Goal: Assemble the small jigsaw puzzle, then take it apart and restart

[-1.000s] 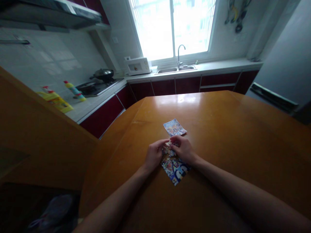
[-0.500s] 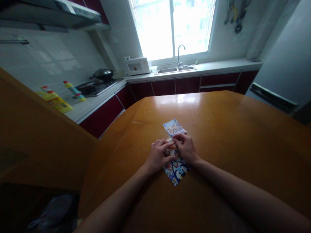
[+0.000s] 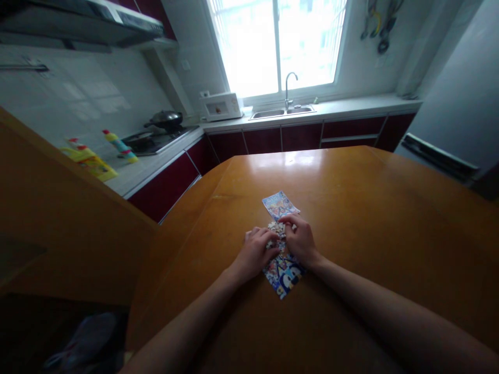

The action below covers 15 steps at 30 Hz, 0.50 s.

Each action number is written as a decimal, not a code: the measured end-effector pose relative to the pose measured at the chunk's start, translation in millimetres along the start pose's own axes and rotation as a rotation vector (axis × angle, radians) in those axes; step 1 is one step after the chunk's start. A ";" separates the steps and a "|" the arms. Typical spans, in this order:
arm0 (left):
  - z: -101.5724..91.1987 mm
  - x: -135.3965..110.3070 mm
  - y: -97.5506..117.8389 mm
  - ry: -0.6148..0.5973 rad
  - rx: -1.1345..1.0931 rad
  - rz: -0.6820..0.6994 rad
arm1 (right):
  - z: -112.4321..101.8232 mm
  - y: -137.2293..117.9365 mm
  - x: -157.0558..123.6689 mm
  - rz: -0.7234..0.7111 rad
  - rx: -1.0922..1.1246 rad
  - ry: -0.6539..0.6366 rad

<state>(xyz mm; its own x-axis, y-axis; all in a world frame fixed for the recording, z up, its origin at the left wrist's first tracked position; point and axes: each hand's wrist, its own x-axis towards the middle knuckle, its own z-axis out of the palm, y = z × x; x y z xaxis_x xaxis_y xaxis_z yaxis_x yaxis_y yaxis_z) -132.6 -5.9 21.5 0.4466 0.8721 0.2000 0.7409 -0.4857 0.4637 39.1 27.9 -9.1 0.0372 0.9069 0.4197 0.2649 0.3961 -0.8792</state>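
Note:
A small heap of jigsaw puzzle pieces (image 3: pixel 277 228) lies between my two hands, many with pale sides showing. My left hand (image 3: pixel 259 246) curves along the heap's left side, thumb apart from the fingers, fingertips touching pieces. From the right, my right hand (image 3: pixel 300 238) curls its fingers round some pieces at the heap's edge; a few pale ones show between thumb and forefinger. Just below the heap is the assembled part of the puzzle (image 3: pixel 286 278), with a blue cartoon character's face; its upper edge is partly covered. Beyond the heap lies a printed picture sheet (image 3: pixel 279 203).
All of this rests on a large wooden table (image 3: pixel 370 223) with rounded corners. Past it run a counter with a sink (image 3: pixel 268 113), a microwave (image 3: pixel 221 107) and a stove with a wok (image 3: pixel 166 119). Yellow bottles (image 3: pixel 91 163) stand at left; a fridge (image 3: pixel 448 104) at right.
The pieces between my hands have shifted, and more pale sides now show. Both hands have moved slightly apart, with the right fingers a little more curled.

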 end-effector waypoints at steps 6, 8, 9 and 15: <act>1.8 -4.5 0.1 -0.046 0.072 -0.073 | -2.2 -2.3 1.1 -0.024 0.005 0.023; 2.6 -5.1 -0.3 -0.043 0.080 -0.087 | -2.6 -3.8 0.9 -0.032 0.005 0.024; 2.9 -5.0 -0.9 -0.035 0.075 -0.083 | -2.8 -4.5 0.8 -0.038 0.002 0.024; 3.6 -0.4 -12.7 0.166 -0.158 0.002 | -1.3 -10.6 -2.7 -0.102 -0.032 -0.129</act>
<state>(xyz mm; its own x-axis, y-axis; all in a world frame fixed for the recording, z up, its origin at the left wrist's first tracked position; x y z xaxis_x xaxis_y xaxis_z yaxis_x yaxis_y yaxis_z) -140.4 -0.2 12.4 0.3497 0.8753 0.3339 0.6464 -0.4835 0.5903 37.5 21.1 -0.6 -0.1146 0.8741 0.4720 0.2920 0.4838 -0.8250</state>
